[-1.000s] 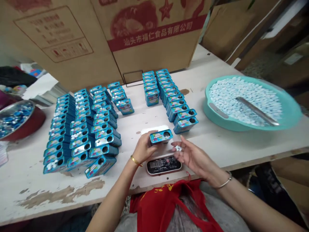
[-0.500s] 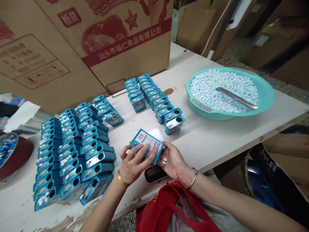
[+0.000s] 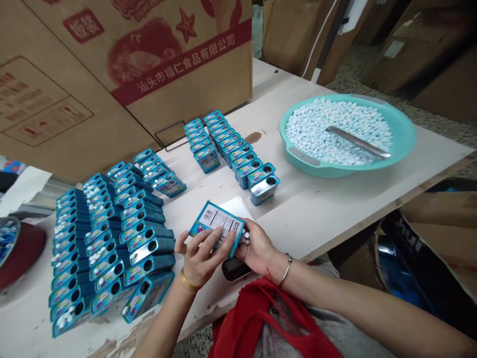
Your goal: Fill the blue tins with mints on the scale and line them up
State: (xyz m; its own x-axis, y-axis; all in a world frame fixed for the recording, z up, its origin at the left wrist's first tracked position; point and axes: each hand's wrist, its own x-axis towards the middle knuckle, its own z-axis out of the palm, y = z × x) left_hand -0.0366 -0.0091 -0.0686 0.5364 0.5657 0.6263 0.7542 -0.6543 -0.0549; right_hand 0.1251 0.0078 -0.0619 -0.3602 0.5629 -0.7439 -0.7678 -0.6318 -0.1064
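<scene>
My left hand point(image 3: 204, 256) grips a blue candy tin point(image 3: 219, 223), its fingers spread across the printed back with the label facing up. At the tin's right end my right hand point(image 3: 257, 246) is cupped, with small white candies point(image 3: 245, 237) in the palm. Its fingers are partly hidden behind the tin. Below both hands lies a flat white device point(image 3: 237, 203) with a dark front panel point(image 3: 236, 269), mostly covered by the tin and hands. Upright blue tins point(image 3: 137, 253) stand close together in rows left of my left hand, some with white candies on top.
A turquoise basin point(image 3: 328, 170) full of white candies stands at the right, a metal scoop point(image 3: 357, 142) lying in it. Two more rows of tins point(image 3: 242, 159) stand mid-table. A large carton point(image 3: 194, 89) borders the back; a red bowl point(image 3: 28, 258) sits far left.
The tin and both hands have shifted slightly left in view, as the camera turned a little. The candies in my right hand now lie against the tin's end.
</scene>
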